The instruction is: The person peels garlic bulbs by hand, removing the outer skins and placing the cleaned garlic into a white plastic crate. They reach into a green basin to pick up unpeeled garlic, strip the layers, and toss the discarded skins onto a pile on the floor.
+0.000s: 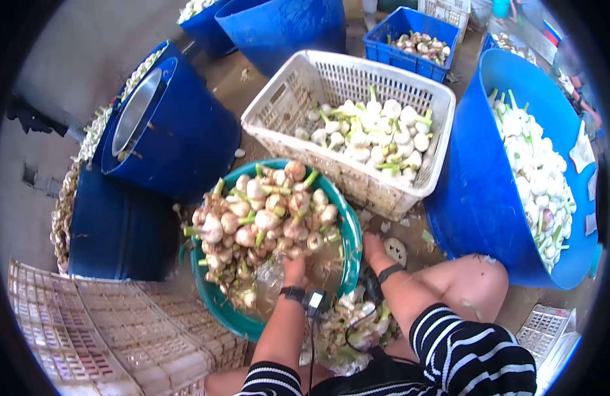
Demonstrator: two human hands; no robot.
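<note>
My left hand (293, 269) reaches into a round green tub (355, 254), its fingertips at the lower edge of a heap of garlic bulbs (268, 214) with brownish skins and short green stems. Cloudy water (326, 267) shows beside this hand, and something clear and shiny (270, 274) lies against its left side. My right hand (373, 247) is just outside the tub's right rim, below the white crate; its fingers are small in view and I cannot tell what they hold. Below the tub, between my legs, lies a pile of garlic trimmings (357, 323).
Peeled white garlic fills part of a white plastic crate (278, 142) beyond the tub. A tilted blue barrel (460, 171) with white bulbs stands right, more blue barrels (206, 125) left. A blue crate (390, 56) stands behind; a stained basket (120, 323) is at lower left.
</note>
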